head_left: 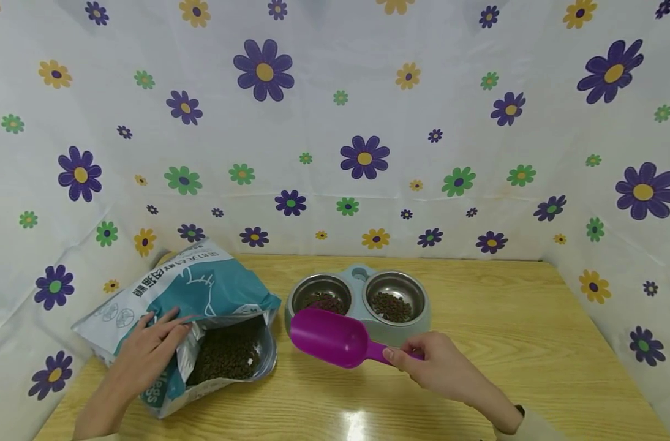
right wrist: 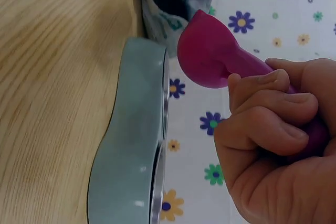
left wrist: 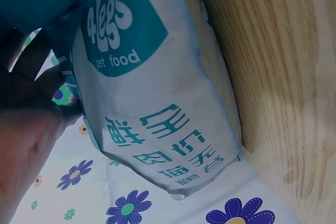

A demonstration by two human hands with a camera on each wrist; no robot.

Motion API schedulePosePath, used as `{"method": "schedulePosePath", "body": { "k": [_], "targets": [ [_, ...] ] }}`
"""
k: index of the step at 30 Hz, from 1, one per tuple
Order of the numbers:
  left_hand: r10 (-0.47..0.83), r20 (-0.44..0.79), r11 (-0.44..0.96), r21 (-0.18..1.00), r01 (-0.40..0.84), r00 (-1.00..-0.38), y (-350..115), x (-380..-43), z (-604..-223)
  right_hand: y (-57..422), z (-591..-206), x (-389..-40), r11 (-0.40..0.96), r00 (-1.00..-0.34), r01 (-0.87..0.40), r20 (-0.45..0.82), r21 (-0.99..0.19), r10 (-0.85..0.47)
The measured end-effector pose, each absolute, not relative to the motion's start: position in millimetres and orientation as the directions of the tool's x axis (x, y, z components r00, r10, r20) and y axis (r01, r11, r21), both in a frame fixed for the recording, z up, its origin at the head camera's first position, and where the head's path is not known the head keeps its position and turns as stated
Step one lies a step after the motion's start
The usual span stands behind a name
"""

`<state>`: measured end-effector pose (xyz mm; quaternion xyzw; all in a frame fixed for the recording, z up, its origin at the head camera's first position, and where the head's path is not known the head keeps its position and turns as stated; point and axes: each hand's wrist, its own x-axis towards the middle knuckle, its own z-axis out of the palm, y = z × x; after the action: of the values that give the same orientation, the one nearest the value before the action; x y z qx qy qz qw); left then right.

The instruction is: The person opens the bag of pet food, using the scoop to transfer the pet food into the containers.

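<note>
In the head view, my right hand (head_left: 434,364) grips the handle of a magenta scoop (head_left: 329,337), its fingers curled round it in the right wrist view. The scoop hovers in front of the left bowl, and its bowl looks empty. My left hand (head_left: 147,352) holds the upper edge of an open teal-and-white pet food bag (head_left: 214,285) lying on its side. Brown kibble (head_left: 227,355) shows inside its mouth. A double feeder (head_left: 401,334) stands right of the bag. Its two steel bowls each contain some kibble (head_left: 391,306).
The wooden table (head_left: 506,318) carries the bag on its left and the feeder near its middle. A white flower-print cloth (head_left: 324,122) hangs behind the table and along both sides.
</note>
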<state>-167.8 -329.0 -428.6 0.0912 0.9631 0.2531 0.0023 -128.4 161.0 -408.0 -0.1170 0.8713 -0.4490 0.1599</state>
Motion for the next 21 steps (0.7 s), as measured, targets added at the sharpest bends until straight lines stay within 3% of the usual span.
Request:
{"method": "schedulePosePath", "body": {
  "k": [10,21],
  "targets": [
    [0.184,0.029,0.848,0.502,0.173,-0.983,-328.7,-168.6,-427.2,122.9,-406.9,-131.8,0.582,-0.897,-0.211,-0.081,-0.786,-0.434],
    [0.173,0.038,0.857,0.486,0.169,-0.984,-327.7,-167.5,-428.8,91.5,-403.7,-139.4,0.634,-0.879,-0.272,-0.082,-0.724,-0.470]
  ]
}}
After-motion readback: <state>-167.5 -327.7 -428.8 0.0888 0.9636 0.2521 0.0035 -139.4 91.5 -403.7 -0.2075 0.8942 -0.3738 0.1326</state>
